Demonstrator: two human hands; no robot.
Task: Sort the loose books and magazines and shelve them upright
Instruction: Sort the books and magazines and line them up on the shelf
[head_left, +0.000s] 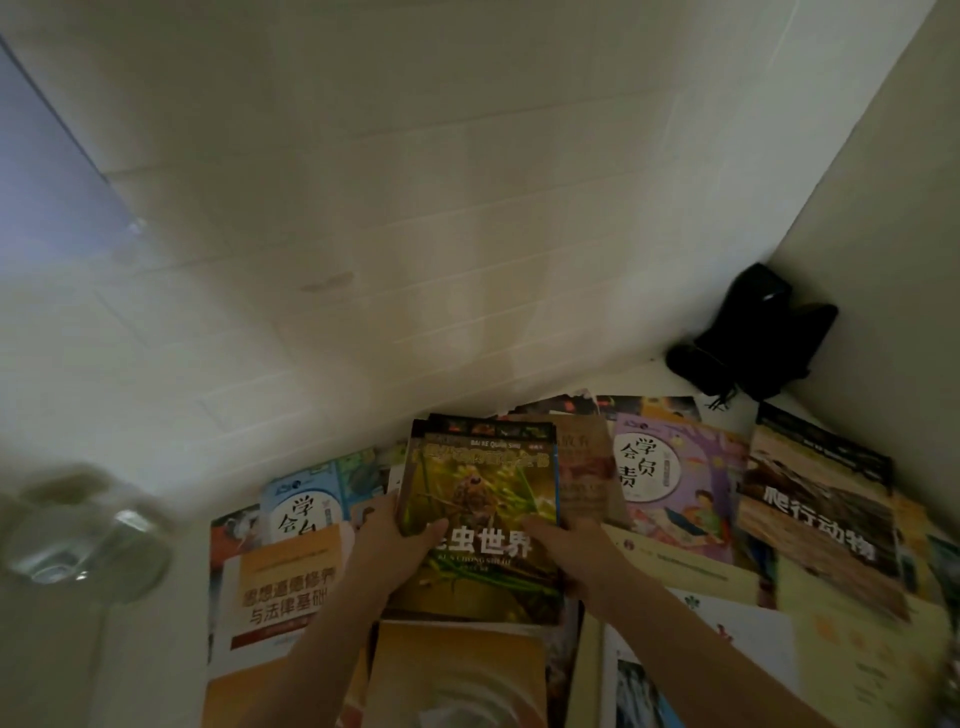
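Glass: a clear round glass jar (78, 535) is sitting at the far left on the pale surface (130, 649), blurred; whether anything is inside cannot be told.
Orange book: an orange-and-white softcover book with dark Chinese title lettering (283, 597) is lying flat just left of the arms.
Blue book: a light blue picture book with a white round title patch (301, 499) is lying flat behind it, partly covered.
Left hand: the left hand (389, 540) is gripping the left edge of a green-and-yellow insect book with a large white Chinese title (483, 519), thumb lying across the cover.
Held book: it is sitting on top of a small stack of similar dark-edged books, raised above the flat spread of loose books, at centre.
Right hand: the right hand (566, 551) is clasping the right edge of the same stack, fingers curled around it.
Purple book: a purple children's picture book with a white circle (675, 478) is lying flat to the right.
Brown book: a brown reptile book with white lettering (821, 509) is lying tilted further right.
Corner: a black crumpled pouch (753, 338) is resting against the white tiled wall (363, 182).
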